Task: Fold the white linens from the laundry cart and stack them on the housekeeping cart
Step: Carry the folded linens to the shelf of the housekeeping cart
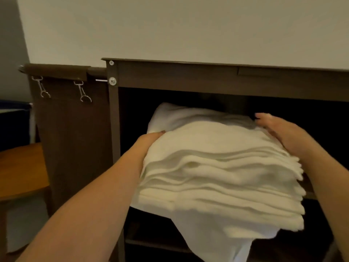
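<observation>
A: A plain pale wall [170, 27] sits behind the dark brown housekeeping cart [207, 76], and its brown fabric bag [71, 129] hangs off clips at the left. What's your stack doing?

B: You've got the stack of white linens [217, 173] partly inside the cart's open shelf, its near edge overhanging toward you and one loose layer drooping below the front.

A: And your hands?

B: Your left hand [149, 140] is pressed flat against the stack's left side, fingers hidden by the cloth. Your right hand [279, 129] lies spread on the top right corner, fingers extended toward the back. Neither is pinching anything; you're bracing the pile between them.

A: How far along would you say you are?

B: Many folded layers are already piled, so I'd judge the folding well advanced. The stack isn't seated yet, though, and that hanging flap needs tucking. The laundry cart isn't in view, so you can't tell what remains there.
</observation>
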{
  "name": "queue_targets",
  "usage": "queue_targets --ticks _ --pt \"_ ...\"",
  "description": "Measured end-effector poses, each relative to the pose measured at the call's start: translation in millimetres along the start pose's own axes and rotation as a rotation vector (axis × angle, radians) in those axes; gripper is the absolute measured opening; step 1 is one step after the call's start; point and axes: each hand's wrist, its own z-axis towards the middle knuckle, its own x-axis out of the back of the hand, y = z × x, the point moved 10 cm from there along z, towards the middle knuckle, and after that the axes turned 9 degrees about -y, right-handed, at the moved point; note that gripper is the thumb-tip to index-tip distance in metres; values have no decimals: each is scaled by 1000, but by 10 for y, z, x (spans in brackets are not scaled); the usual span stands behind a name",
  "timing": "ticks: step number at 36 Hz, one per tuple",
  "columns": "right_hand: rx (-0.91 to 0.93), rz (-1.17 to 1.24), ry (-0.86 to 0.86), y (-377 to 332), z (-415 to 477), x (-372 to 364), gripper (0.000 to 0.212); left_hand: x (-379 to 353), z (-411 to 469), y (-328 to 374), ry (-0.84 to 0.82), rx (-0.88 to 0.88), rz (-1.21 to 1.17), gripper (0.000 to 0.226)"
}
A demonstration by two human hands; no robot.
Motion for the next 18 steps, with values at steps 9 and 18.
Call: queue_targets --ticks 9,18 --pt "-87 -601 -122 -109 -139 -662 75 112 -1069 328 295 -628 125 66" --pt "-53 -902 -101 -135 -190 -696 85 -847 -2056 299 286 -1066 1044 109"
